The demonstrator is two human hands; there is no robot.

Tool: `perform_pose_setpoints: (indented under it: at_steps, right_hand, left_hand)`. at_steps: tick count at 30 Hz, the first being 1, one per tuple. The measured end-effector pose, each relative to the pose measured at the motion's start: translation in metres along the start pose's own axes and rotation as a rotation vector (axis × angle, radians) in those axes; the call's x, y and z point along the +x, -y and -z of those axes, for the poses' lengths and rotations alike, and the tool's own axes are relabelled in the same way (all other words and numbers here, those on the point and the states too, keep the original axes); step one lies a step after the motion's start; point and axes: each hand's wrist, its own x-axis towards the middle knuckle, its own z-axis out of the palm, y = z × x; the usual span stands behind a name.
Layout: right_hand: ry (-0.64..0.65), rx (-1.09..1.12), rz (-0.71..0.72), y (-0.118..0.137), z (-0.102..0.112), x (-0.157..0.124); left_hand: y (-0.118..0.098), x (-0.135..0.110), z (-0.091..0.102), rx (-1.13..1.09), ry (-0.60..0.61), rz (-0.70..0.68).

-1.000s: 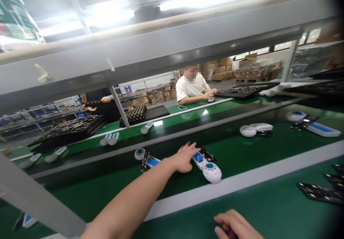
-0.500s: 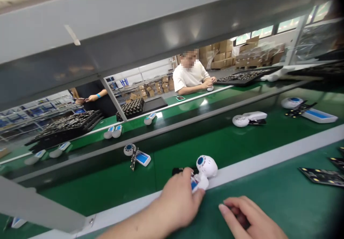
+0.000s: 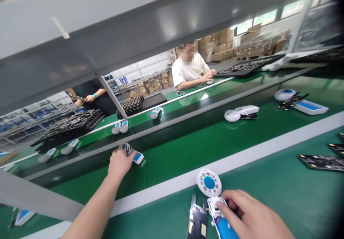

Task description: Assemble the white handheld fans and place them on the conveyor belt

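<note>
My right hand [image 3: 248, 214] is closed on the neck of a white handheld fan [image 3: 209, 182] over the near worktop, its round grille with a blue centre facing up. The fan's handle is open and shows a blue part [image 3: 225, 227]. Beside it a black circuit board [image 3: 198, 221] with pale yellow patches hangs close to the handle. Out on the green belt, my left hand [image 3: 120, 163] has its fingers closed round the head end of a second handheld fan [image 3: 138, 157]; the open handle with its blue inside sticks out to the right. Its head is partly hidden by my fingers.
More fans lie on the belt [image 3: 185, 156], including a white fan [image 3: 232, 115] and another fan [image 3: 309, 106] at right. Several black boards [image 3: 321, 162] lie at the right. A grey post [image 3: 34, 199] stands at lower left. Across the line a person [image 3: 189, 70] handles a white part.
My left hand has let go of the first fan and reached far left to the second. The first fan is now in my right hand, turned grille up. Fans on the belts have shifted.
</note>
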Motion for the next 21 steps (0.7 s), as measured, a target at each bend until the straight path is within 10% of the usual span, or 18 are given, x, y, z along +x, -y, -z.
perform_pose_setpoints:
  at_steps: [9,21]
  right_hand:
    - [0.196,0.241,0.043,0.025,0.038,0.001]
    - [0.19,0.16,0.152,0.025,0.031,-0.001]
  left_hand:
    - [0.038,0.017,-0.027,-0.059,0.174,0.038]
    - [0.027,-0.085,0.034,0.012,0.453,-0.21]
